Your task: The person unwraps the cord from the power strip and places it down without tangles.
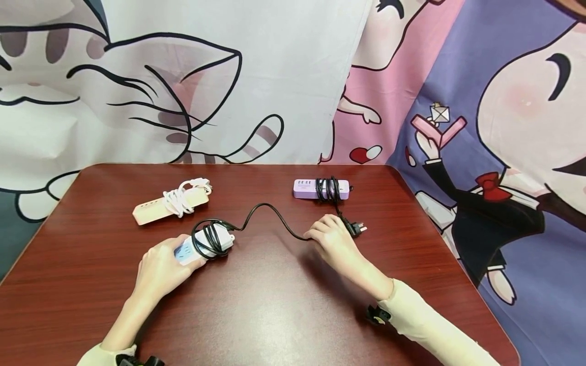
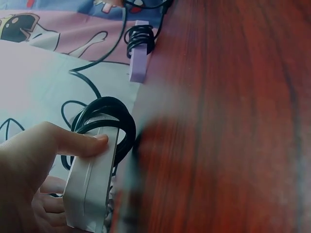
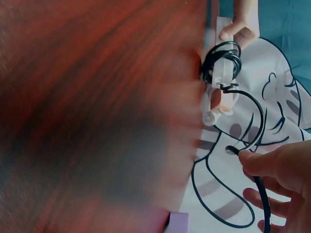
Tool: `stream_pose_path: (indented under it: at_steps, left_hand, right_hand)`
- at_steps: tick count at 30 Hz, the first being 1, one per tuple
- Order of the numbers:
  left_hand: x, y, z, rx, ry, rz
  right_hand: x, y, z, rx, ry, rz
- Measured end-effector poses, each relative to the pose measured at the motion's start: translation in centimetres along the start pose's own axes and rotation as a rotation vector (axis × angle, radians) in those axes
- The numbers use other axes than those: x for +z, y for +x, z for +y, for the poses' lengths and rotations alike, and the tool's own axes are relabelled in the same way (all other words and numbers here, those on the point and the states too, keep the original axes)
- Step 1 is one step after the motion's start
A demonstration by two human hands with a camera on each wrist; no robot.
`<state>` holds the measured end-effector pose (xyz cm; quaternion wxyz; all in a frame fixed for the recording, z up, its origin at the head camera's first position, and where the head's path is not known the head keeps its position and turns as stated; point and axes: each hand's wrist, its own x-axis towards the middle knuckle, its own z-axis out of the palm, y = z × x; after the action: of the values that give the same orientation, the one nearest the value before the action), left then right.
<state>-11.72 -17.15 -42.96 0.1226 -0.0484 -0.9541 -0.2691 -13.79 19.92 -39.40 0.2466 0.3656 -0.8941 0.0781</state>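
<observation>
My left hand (image 1: 162, 267) grips a white power strip (image 1: 185, 251) by its near end, thumb on one side. A black cord (image 1: 212, 241) is coiled around the strip's far half. From the coil the cord runs in a loose wave to my right hand (image 1: 333, 241), which pinches it between thumb and fingers in the right wrist view. A black plug (image 1: 358, 229) shows just beyond the right hand; I cannot tell for sure which cord it ends. In the left wrist view the thumb presses the white power strip (image 2: 90, 189) beside the coil.
A cream power strip (image 1: 153, 211) wrapped in white cord (image 1: 177, 202) lies at the back left. At the back right is a purple power strip (image 1: 304, 189) wrapped in black cord. Behind the brown table (image 1: 256, 305) hangs a cartoon-printed cloth (image 1: 293, 66).
</observation>
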Motion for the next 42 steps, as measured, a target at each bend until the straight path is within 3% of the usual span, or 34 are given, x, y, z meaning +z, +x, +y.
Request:
stream_pose_path:
  at_steps: [9, 16, 24, 28, 32, 42]
  left_hand:
    - [-0.1, -0.5, -0.3, 0.013, -0.005, 0.04]
    - [0.2, -0.7, -0.4, 0.024, -0.011, 0.052]
    - [0.5, -0.7, 0.1, 0.023, -0.016, 0.05]
    - [0.7, -0.8, 0.3, 0.034, -0.021, 0.051]
    - [0.8, -0.8, 0.5, 0.049, -0.026, 0.05]
    - [0.7, -0.7, 1.0, 0.057, -0.034, 0.031]
  right_hand:
    - [0.9, -0.5, -0.7, -0.062, -0.059, -0.071]
    - [1.3, -1.2, -1.2, -0.167, -0.145, -0.197]
    - [1.1, -1.4, -1.0, -0.116, -0.266, -0.278]
    - [0.8, -1.2, -0.9, -0.062, -0.272, -0.319]
    - [0.7, -0.8, -1.2, -0.05, -0.241, -0.302]
    - [0.7, 2.0, -2.1, -0.072, -0.155, -0.132]
